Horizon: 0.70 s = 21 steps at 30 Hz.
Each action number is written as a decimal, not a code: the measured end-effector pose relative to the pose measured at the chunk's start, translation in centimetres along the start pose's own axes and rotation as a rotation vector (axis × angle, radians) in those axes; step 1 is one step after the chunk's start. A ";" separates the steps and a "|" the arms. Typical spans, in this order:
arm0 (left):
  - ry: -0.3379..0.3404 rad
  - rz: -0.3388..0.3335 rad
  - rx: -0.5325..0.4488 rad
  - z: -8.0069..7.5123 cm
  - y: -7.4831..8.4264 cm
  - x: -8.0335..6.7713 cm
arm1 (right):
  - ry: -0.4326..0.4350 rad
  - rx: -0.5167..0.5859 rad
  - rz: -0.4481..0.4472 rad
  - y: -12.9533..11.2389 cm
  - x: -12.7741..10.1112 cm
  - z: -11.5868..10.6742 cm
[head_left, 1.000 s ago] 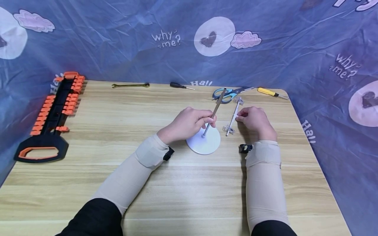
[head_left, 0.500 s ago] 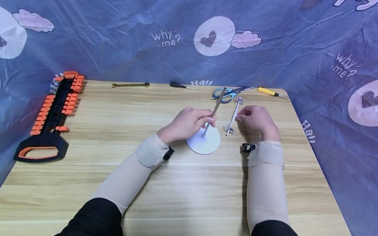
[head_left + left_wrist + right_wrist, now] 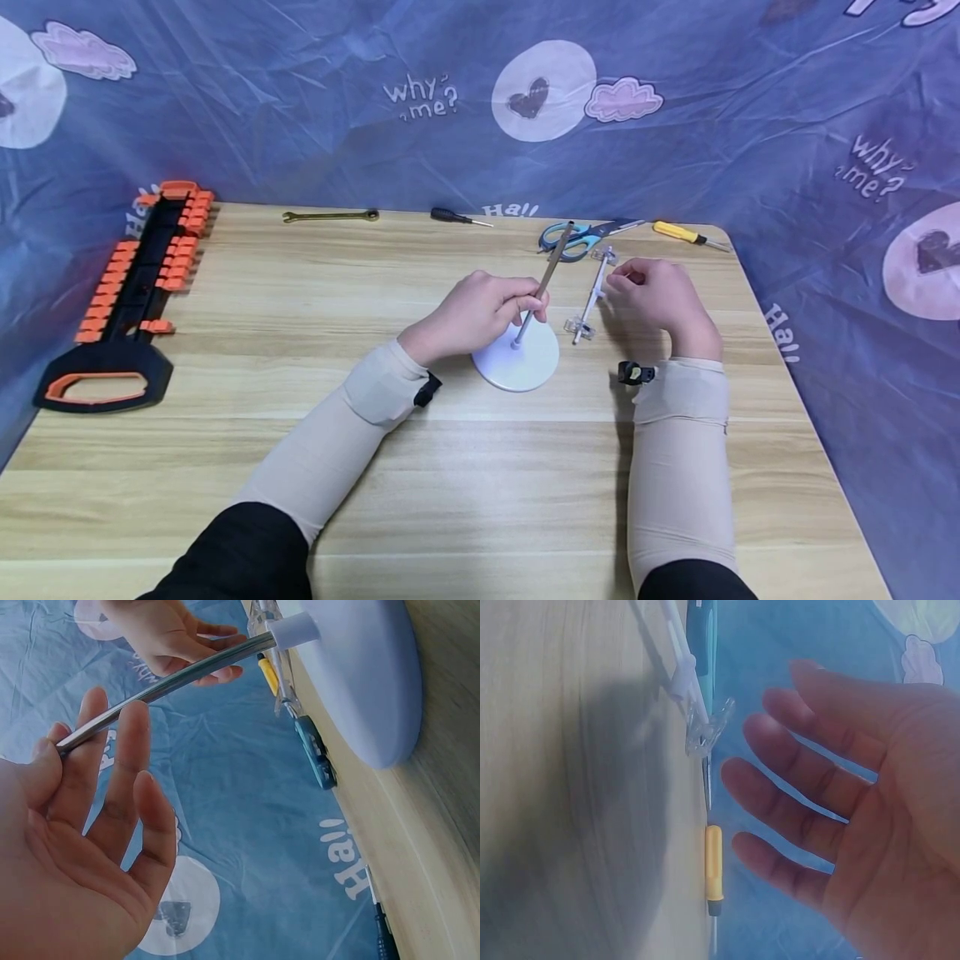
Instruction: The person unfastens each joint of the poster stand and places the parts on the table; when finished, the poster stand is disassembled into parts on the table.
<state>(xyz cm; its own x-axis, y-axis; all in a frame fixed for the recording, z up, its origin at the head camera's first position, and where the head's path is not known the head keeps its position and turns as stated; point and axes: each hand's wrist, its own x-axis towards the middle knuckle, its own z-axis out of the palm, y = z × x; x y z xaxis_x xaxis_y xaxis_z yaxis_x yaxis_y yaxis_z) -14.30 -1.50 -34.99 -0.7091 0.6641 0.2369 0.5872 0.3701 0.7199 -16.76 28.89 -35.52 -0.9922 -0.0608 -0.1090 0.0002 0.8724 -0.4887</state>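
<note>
A thin metal rod (image 3: 553, 260) stands tilted in a round white base (image 3: 517, 362) on the wooden table. My left hand (image 3: 480, 312) grips the rod low on its length; in the left wrist view the rod (image 3: 187, 675) runs between the fingers (image 3: 127, 757) to the base (image 3: 360, 682). Just to the right lies a white bar with a clear clip at each end (image 3: 592, 300). My right hand (image 3: 656, 300) hovers beside its upper half. In the right wrist view that hand (image 3: 855, 802) has relaxed, spread fingers, apart from the clear clip (image 3: 709, 729), and holds nothing.
Along the table's far edge lie a wrench (image 3: 330, 217), a black screwdriver (image 3: 457, 218), teal scissors (image 3: 581, 237) and a yellow screwdriver (image 3: 686, 237). A black and orange tool (image 3: 127, 308) lies at the left. Blue printed cloth surrounds the table.
My right hand has shifted slightly away from me and to the right along the white bar, its fingers loosening. The left hand and the rod have stayed put.
</note>
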 end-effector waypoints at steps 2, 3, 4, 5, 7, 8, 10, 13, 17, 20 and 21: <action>-0.005 0.005 -0.014 0.1 0.0 0.0 | -0.007 0.005 0.005 0.1 0.0 0.0; -0.009 0.008 -0.024 0.1 -0.1 0.0 | -0.011 0.009 0.006 0.2 -0.1 -0.1; -0.012 0.011 -0.029 0.0 -0.1 0.1 | -0.013 0.011 0.007 0.2 -0.1 -0.1; -0.011 0.012 -0.031 0.0 -0.2 0.1 | -0.013 0.016 0.008 0.2 -0.1 -0.2; -0.012 0.009 -0.030 -0.1 -0.5 0.3 | -0.014 0.024 0.009 0.3 0.0 -0.3; -0.015 0.001 -0.025 -0.2 -0.7 0.3 | -0.013 0.025 0.012 0.3 0.0 -0.4; -0.025 -0.025 -0.004 -0.3 -1.0 0.4 | -0.012 0.026 0.017 0.2 0.1 -0.5; -0.078 -0.097 0.045 -0.4 -1.6 0.4 | -0.020 0.024 0.021 0.2 0.2 -0.5; -0.210 -0.202 0.181 0.1 -2.3 0.1 | -0.022 0.021 0.013 0.2 0.3 -0.4; -0.312 -0.248 0.289 0.8 -2.8 -0.1 | -0.021 0.020 0.003 0.3 0.2 -0.2; -0.336 -0.256 0.315 1.0 -2.9 -0.1 | -0.020 0.019 0.001 0.3 0.2 -0.2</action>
<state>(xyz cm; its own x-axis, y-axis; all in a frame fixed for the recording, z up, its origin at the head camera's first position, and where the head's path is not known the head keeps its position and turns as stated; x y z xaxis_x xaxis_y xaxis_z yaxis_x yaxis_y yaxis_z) -15.52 -2.00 -37.80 -0.7113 0.6792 -0.1810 0.5369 0.6912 0.4837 -17.01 29.28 -35.54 -0.9895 -0.0698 -0.1264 0.0037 0.8629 -0.5053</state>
